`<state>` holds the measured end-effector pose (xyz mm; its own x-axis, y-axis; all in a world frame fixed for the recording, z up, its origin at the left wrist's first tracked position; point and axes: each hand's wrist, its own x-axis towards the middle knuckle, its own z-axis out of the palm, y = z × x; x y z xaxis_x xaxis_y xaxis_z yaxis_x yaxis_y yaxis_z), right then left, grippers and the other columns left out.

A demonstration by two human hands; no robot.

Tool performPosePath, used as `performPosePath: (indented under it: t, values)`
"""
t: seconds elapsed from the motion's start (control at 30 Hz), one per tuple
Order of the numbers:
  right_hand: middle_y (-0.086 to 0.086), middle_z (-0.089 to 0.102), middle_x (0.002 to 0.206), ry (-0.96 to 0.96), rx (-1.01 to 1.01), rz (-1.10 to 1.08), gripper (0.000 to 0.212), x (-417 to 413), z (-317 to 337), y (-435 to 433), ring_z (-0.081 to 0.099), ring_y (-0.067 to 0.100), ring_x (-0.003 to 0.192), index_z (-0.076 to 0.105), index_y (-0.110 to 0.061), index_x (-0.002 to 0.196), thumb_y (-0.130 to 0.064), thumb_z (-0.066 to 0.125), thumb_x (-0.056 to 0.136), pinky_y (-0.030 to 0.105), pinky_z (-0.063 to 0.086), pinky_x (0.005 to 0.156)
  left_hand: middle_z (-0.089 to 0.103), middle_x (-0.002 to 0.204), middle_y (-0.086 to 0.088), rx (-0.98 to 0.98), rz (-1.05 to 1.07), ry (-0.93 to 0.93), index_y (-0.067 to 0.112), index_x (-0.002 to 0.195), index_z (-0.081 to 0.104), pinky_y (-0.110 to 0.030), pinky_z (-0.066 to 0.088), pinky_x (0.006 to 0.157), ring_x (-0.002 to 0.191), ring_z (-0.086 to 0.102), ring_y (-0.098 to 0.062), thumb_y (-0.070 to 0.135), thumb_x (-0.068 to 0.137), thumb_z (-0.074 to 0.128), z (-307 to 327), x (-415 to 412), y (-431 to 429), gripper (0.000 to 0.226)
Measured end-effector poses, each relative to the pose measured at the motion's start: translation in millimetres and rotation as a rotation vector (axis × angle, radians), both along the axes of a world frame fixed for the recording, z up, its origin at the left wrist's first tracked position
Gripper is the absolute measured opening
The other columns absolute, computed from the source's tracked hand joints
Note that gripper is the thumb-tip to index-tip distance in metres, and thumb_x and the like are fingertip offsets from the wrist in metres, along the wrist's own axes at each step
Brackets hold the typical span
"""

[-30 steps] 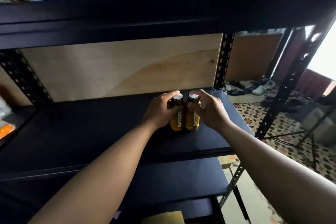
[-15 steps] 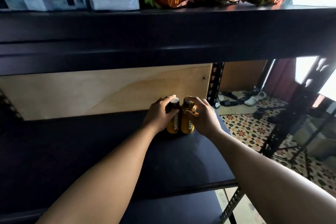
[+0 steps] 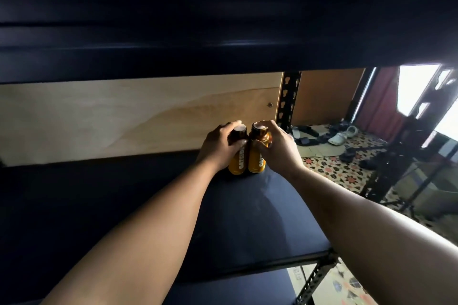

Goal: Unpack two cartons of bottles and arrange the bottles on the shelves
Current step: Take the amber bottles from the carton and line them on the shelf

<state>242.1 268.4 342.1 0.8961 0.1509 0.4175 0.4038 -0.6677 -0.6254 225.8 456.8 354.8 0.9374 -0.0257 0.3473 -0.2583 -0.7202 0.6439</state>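
Two amber bottles stand touching on the dark shelf [image 3: 247, 218], around 12 o'clock: left hand [image 3: 218, 147] grips the left bottle [image 3: 238, 161], right hand [image 3: 280, 148] grips the right bottle [image 3: 257, 156].

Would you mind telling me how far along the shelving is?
Done: no released bottle shows yet. In hand: the left hand grips the left bottle, the right hand the right bottle, both upright, side by side on the dark shelf. Left: letting go, then the other bottles; the cartons are out of view.

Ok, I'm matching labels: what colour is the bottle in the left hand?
Amber-yellow bottle with white lettering; head view.
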Motion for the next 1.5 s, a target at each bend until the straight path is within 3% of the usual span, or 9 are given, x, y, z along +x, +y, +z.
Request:
performPosePath:
  t: [0.23, 0.47, 0.67, 0.83, 1.13, 1.37, 1.5]
  values:
    - [-0.010, 0.065, 0.105, 0.027, 0.168, -0.048, 0.042, 25.9, -5.2, 4.7, 0.064, 0.020, 0.093, 0.052, -0.038, 0.125, -0.024, 0.072, 0.091, 0.033, 0.050, 0.076, 0.060, 0.138, 0.001, -0.009, -0.008, -0.039, 0.028, 0.142, 0.054, -0.024, 0.045, 0.097, 0.122, 0.058, -0.017, 0.037, 0.090, 0.072, -4.4, 29.7, -3.1, 0.055]
    - [-0.003, 0.066, 0.128, 0.045, 0.223, -0.038, 0.053, 52.0, -9.6, 7.5, 0.068, 0.019, 0.098, 0.050, -0.036, 0.139, -0.032, 0.075, 0.092, 0.030, 0.053, 0.079, 0.064, 0.129, 0.003, -0.042, 0.018, -0.062, 0.029, 0.135, 0.053, -0.031, 0.052, 0.092, 0.111, 0.063, -0.017, 0.035, 0.089, 0.073, -6.4, 51.9, 1.1, 0.050]
    - [-0.006, 0.066, 0.126, 0.057, 0.224, -0.024, 0.052, 63.1, -4.6, 7.1, 0.067, 0.017, 0.097, 0.052, -0.035, 0.136, -0.033, 0.077, 0.090, 0.028, 0.053, 0.075, 0.063, 0.133, 0.004, -0.043, 0.037, -0.056, 0.029, 0.136, 0.055, -0.024, 0.046, 0.093, 0.117, 0.060, -0.017, 0.035, 0.090, 0.072, -6.1, 69.6, 3.9, 0.050]
    - [-0.003, 0.070, 0.122, 0.055, 0.220, -0.040, 0.050, 71.1, 1.1, 10.2, 0.067, 0.021, 0.099, 0.053, -0.028, 0.128, -0.029, 0.081, 0.086, 0.041, 0.057, 0.085, 0.060, 0.139, 0.002, -0.068, 0.040, -0.021, 0.030, 0.142, 0.053, -0.021, 0.042, 0.094, 0.123, 0.058, -0.018, 0.030, 0.091, 0.073, -3.0, 81.3, 8.1, 0.055]
    - [0.000, 0.070, 0.122, 0.049, 0.200, -0.081, 0.049, 79.3, 4.0, 12.6, 0.066, 0.021, 0.098, 0.054, -0.026, 0.127, -0.028, 0.080, 0.087, 0.041, 0.057, 0.085, 0.056, 0.144, 0.001, -0.068, 0.029, -0.045, 0.028, 0.144, 0.052, -0.019, 0.038, 0.098, 0.130, 0.052, -0.018, 0.030, 0.092, 0.072, -4.7, 87.6, 6.7, 0.056]
    - [-0.001, 0.070, 0.122, 0.025, 0.269, -0.113, 0.041, 75.0, 3.1, 10.7, 0.066, 0.018, 0.100, 0.058, -0.029, 0.128, -0.033, 0.076, 0.090, 0.042, 0.059, 0.086, 0.058, 0.141, 0.002, -0.081, 0.022, -0.052, 0.027, 0.141, 0.056, -0.022, 0.042, 0.101, 0.128, 0.054, -0.017, 0.030, 0.089, 0.075, -5.0, 92.7, 2.1, 0.055]
    - [0.000, 0.071, 0.123, 0.015, 0.290, -0.123, 0.041, 75.8, 4.2, 11.0, 0.067, 0.021, 0.108, 0.061, -0.027, 0.126, -0.029, 0.078, 0.089, 0.040, 0.057, 0.089, 0.060, 0.139, 0.002, -0.106, 0.003, -0.048, 0.025, 0.138, 0.059, -0.032, 0.046, 0.107, 0.126, 0.056, -0.016, 0.033, 0.086, 0.078, -5.3, 96.7, 2.5, 0.056]
